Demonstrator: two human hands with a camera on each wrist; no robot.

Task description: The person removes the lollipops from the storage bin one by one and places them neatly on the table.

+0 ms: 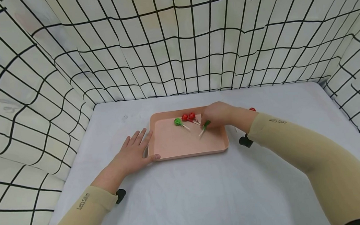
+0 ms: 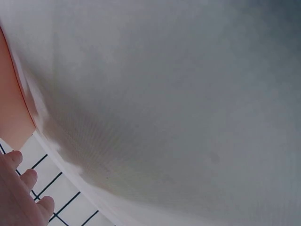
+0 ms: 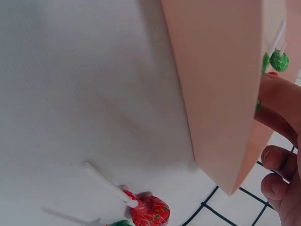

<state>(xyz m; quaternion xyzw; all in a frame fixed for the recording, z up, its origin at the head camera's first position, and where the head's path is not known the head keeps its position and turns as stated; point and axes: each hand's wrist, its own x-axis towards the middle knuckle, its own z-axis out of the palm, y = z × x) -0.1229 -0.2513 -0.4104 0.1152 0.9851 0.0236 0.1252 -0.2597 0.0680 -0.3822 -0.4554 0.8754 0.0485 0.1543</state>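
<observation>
A shallow pink tray (image 1: 176, 145) lies on the white table. In it are a green lollipop (image 1: 178, 122) and two red lollipops, one (image 1: 184, 117) beside the other (image 1: 192, 116). My right hand (image 1: 218, 114) reaches over the tray's right side and pinches another green-wrapped lollipop (image 1: 207, 124), its white stick slanting down to the left. The fingertips are partly hidden by the hand in the head view and by the tray wall in the right wrist view. My left hand (image 1: 134, 153) lies with straight, spread fingers against the tray's left edge, thumb at the front-left corner.
To the right of the tray, a red lollipop (image 3: 150, 209) lies on the table, with a bit of green wrapper (image 3: 120, 223) next to it; the right forearm mostly covers them in the head view. White walls with black grid netting (image 1: 178, 40) border the table's back and sides.
</observation>
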